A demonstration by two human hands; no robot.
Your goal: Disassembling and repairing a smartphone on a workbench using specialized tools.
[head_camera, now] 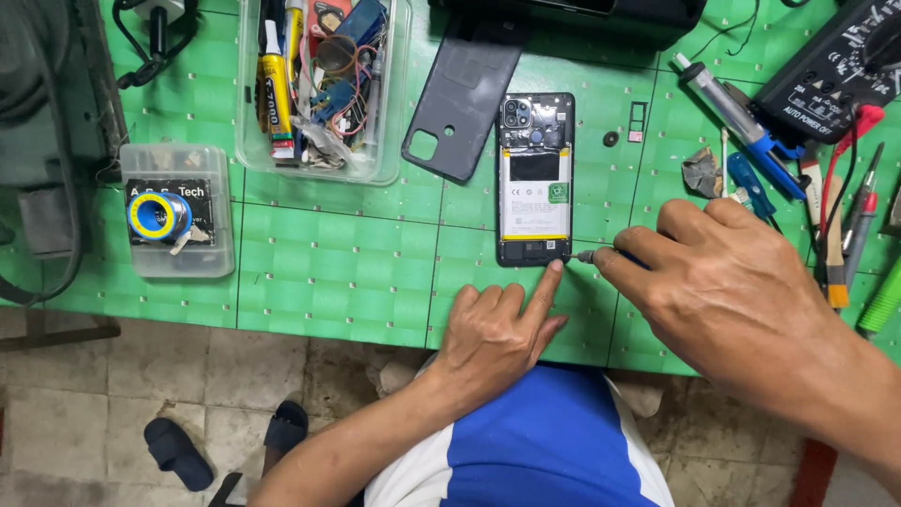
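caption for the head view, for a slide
Right hand works a screwdriver at an opened phone; left hand steadies it.

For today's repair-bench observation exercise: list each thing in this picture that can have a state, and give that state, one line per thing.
Smartphone: back cover off, battery exposed, lying flat on the mat.
Back cover: detached, lying left of the phone.
Screwdriver: held, tip at the phone's lower right corner.
Right hand: gripping the screwdriver.
Left hand: index fingertip pressed at the phone's bottom edge.
Clear parts tray: open, full.
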